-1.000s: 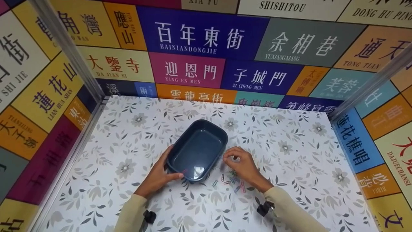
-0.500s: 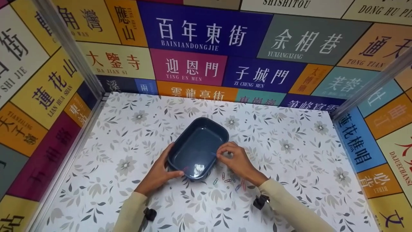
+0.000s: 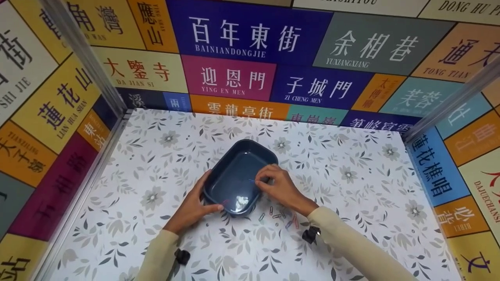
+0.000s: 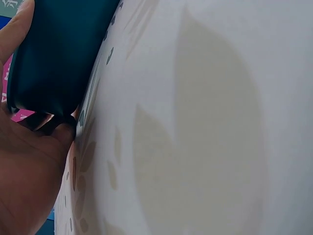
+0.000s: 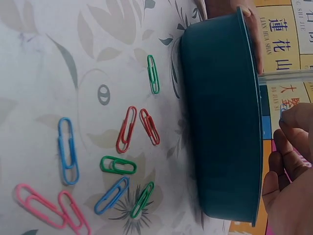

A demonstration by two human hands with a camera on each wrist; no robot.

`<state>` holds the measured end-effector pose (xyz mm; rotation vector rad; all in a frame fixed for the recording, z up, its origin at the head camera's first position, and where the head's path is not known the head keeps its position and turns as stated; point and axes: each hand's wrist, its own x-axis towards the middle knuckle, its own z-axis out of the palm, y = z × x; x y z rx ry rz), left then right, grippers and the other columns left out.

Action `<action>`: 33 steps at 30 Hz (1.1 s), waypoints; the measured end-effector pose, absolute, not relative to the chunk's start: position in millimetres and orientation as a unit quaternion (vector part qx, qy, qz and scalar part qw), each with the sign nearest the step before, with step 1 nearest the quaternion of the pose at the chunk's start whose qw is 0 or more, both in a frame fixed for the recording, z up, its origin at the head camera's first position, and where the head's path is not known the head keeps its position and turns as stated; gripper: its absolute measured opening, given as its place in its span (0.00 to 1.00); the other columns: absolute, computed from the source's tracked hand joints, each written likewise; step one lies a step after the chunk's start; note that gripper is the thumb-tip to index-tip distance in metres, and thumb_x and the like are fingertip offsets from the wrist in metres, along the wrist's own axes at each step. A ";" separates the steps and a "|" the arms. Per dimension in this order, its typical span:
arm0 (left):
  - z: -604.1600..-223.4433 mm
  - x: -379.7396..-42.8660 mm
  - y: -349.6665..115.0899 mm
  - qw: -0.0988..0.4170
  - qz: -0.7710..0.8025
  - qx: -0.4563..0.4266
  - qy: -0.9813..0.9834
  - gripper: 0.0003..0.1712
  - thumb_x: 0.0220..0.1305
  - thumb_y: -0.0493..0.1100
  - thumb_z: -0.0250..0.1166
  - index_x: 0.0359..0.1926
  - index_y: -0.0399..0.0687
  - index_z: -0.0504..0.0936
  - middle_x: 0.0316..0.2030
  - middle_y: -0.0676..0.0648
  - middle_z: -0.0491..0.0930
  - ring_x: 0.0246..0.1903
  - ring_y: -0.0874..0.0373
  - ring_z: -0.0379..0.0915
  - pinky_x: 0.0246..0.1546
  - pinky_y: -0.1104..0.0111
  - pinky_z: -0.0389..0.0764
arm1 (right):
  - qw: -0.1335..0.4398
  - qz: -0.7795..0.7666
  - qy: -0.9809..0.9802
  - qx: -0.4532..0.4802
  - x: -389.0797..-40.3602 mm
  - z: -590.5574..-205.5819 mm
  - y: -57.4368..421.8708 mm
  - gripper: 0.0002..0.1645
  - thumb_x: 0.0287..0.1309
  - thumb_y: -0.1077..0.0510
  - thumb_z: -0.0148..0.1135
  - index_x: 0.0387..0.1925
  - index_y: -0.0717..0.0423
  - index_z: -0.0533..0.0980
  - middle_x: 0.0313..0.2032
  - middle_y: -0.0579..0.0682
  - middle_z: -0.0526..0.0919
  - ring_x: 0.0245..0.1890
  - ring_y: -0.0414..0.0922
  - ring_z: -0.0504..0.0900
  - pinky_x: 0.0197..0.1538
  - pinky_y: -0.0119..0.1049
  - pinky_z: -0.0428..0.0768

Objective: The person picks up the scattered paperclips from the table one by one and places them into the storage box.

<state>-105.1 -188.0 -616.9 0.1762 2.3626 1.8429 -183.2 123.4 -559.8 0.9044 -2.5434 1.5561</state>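
Note:
A dark blue rectangular dish [image 3: 230, 168] sits on the table, a pinkish paper clip [image 3: 225, 202] lying inside at its near-left corner. My left hand [image 3: 191, 212] grips the dish's left side, thumb at the rim; in the left wrist view its fingers [image 4: 63, 134] reach round the lower edge. Thumb and forefinger of my right hand [image 3: 282, 188] pinch a blue paper clip [image 3: 252, 180] above the inside of the dish, beyond the right rim. Loose on the table right of the dish are green [image 5: 153, 74], red [image 5: 126, 129], blue [image 5: 68, 151] and pink paper clips [image 5: 39, 205].
A white table [image 3: 336, 234] with a leaf and flower print spreads under everything. Colourful sign-printed panels [image 3: 230, 78] enclose it at the back and both sides, with clear corner strips [image 3: 441, 105] between them. Black wrist devices [image 3: 311, 234] sit on both sleeves.
My right hand has moved left from beside the dish to over its inside, carrying the blue paper clip. The left hand keeps its hold on the dish.

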 end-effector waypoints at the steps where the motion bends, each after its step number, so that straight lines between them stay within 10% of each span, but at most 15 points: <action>1: -617.1 -105.3 -188.2 0.069 0.613 0.059 0.785 0.74 0.55 0.47 0.89 0.91 0.59 0.48 0.88 0.47 0.49 0.85 0.44 0.49 0.84 0.50 0.54 | 0.014 0.494 -0.818 0.295 -184.0 -559.7 121.7 0.07 0.61 0.70 0.78 0.33 0.56 0.90 0.39 0.48 0.90 0.48 0.50 0.83 0.59 0.37 0.77; 24: -616.6 -104.5 -189.8 0.067 0.619 0.067 0.780 0.73 0.55 0.48 0.89 0.91 0.58 0.50 0.88 0.48 0.50 0.86 0.48 0.48 0.83 0.55 0.56 | -0.002 0.410 -0.839 0.358 -196.4 -562.8 89.8 0.03 0.62 0.67 0.77 0.34 0.59 0.89 0.40 0.53 0.89 0.51 0.55 0.83 0.79 0.62 0.67; 33: -616.6 -105.2 -189.0 0.070 0.614 0.056 0.784 0.75 0.53 0.50 0.90 0.91 0.59 0.50 0.88 0.49 0.50 0.86 0.48 0.48 0.84 0.53 0.55 | -0.039 0.374 -0.852 0.365 -198.7 -563.6 79.2 0.02 0.66 0.63 0.76 0.35 0.58 0.89 0.42 0.50 0.88 0.52 0.51 0.81 0.63 0.49 0.79</action>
